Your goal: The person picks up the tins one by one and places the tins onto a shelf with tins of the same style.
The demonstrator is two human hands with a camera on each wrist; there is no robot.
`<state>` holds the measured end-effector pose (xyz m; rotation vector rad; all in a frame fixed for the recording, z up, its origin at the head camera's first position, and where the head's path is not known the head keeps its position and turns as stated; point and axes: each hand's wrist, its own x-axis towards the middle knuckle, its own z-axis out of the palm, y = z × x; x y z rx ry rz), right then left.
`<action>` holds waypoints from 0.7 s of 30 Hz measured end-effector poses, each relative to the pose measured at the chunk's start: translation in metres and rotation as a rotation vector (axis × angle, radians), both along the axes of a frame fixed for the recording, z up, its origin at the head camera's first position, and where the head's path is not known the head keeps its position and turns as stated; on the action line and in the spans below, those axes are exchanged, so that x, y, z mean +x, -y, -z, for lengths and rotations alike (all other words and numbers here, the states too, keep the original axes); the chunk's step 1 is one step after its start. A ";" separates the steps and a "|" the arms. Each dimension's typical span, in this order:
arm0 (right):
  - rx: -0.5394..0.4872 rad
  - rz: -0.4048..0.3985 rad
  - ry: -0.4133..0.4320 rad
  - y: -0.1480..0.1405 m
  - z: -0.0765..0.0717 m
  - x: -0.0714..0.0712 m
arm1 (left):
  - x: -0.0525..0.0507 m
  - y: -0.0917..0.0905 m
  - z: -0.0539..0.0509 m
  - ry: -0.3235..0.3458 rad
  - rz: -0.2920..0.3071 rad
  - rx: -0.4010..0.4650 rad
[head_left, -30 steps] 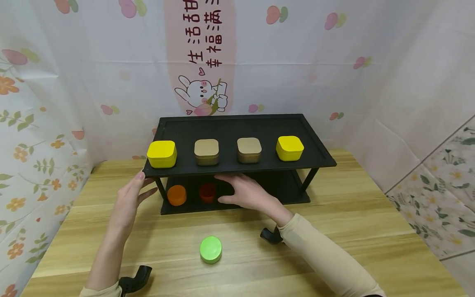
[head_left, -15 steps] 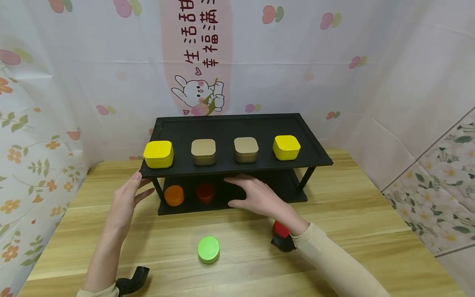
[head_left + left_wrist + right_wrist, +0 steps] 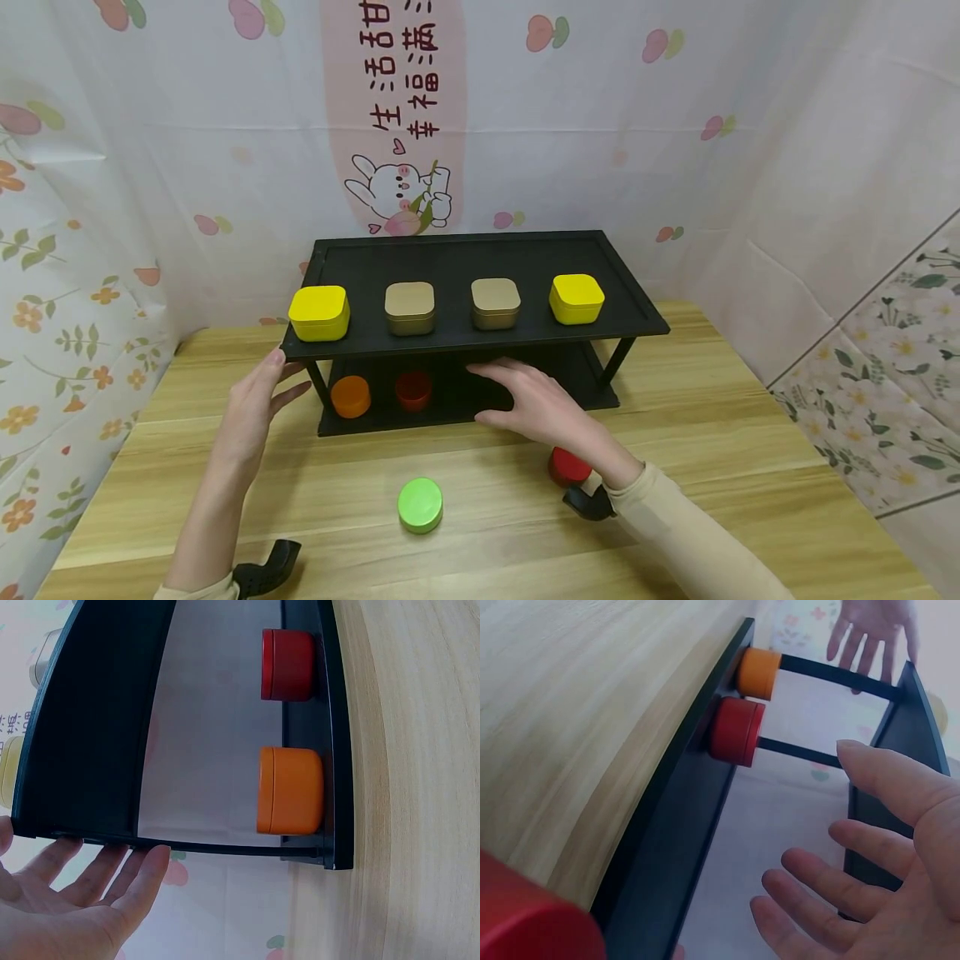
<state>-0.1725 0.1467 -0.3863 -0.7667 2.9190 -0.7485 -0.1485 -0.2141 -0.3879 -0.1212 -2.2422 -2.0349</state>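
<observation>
A black two-tier shelf (image 3: 480,250) stands on the table. My left hand (image 3: 251,408) touches its upper left front corner, thumb at the corner and the other fingers fairly straight along the end, as the left wrist view shows. On the lower tier sit an orange round tin (image 3: 350,397) and a red round tin (image 3: 413,392). My right hand (image 3: 536,400) hovers at the front of the lower tier, right of the red tin, fingers spread and holding nothing. Another red tin (image 3: 568,467) is on the table under my right wrist, partly hidden.
On the upper tier stand two yellow square tins (image 3: 319,314) and two tan square tins (image 3: 410,308) in a row. A green round tin (image 3: 420,506) sits on the table in front. A patterned curtain (image 3: 562,150) hangs behind the shelf.
My right hand has drawn back to the right, away from the red tin on the lower tier. The red tin on the table has come into view. My left hand stays at the corner.
</observation>
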 end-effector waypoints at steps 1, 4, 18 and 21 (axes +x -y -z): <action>-0.001 0.003 -0.001 -0.001 0.000 0.001 | 0.000 0.000 0.000 0.000 0.001 0.000; 0.000 0.011 -0.007 -0.005 -0.001 0.003 | 0.000 0.000 0.000 0.001 0.004 -0.005; 0.015 0.040 -0.048 -0.027 -0.002 0.014 | -0.001 0.001 0.002 0.008 0.004 0.015; 0.020 0.045 -0.058 -0.032 -0.001 0.016 | -0.003 0.002 0.001 0.008 0.003 0.021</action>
